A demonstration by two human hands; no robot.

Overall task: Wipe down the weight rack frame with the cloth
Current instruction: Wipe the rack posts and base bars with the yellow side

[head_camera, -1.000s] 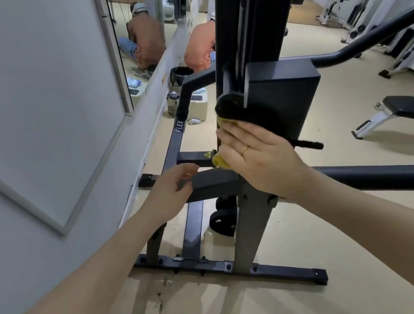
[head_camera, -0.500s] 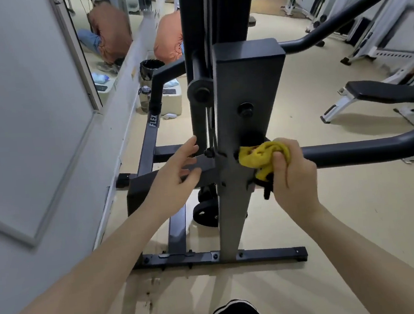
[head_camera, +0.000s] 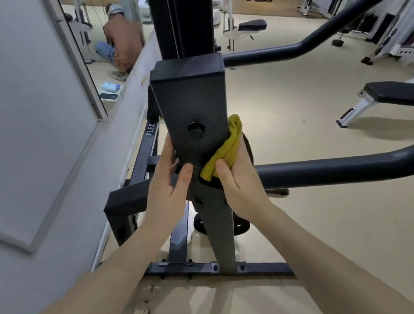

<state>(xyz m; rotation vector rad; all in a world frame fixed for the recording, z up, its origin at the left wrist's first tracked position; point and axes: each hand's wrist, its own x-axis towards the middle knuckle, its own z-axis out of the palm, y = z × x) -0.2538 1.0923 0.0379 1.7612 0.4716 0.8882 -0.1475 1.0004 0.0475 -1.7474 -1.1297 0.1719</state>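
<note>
Half a second back the cloth [head_camera: 226, 148] was bunched low on the front of the post [head_camera: 192, 113] beside the lower bar; now it sits on the post's right side, stretched up along that edge, and the left hand [head_camera: 167, 183] has shifted from the cross-member onto the post itself. From the head camera, the right hand [head_camera: 238, 179] presses the yellow cloth against the right face of the post, fingers curled round the fabric and thumb pinning its lower end at the front corner. The left hand wraps the post's left edge, thumb lying across the front face just below the round knob [head_camera: 197, 130], fingers reaching behind out of sight, so it grips the post. Both hands flank the post at about the same height, just above where the lower bar [head_camera: 339, 170] runs off to the right. An upper bar [head_camera: 291, 48] leaves the post near its capped top. Below, the post meets the base bar [head_camera: 260, 268] on the floor [head_camera: 331, 221], with a weight plate [head_camera: 199, 226] behind it. A side rail marked FLEX [head_camera: 150, 130] runs along the wall [head_camera: 22, 123]. A bench [head_camera: 395, 94] stands well apart at right, and a mirror [head_camera: 106, 53] hangs on the wall at upper left.
</note>
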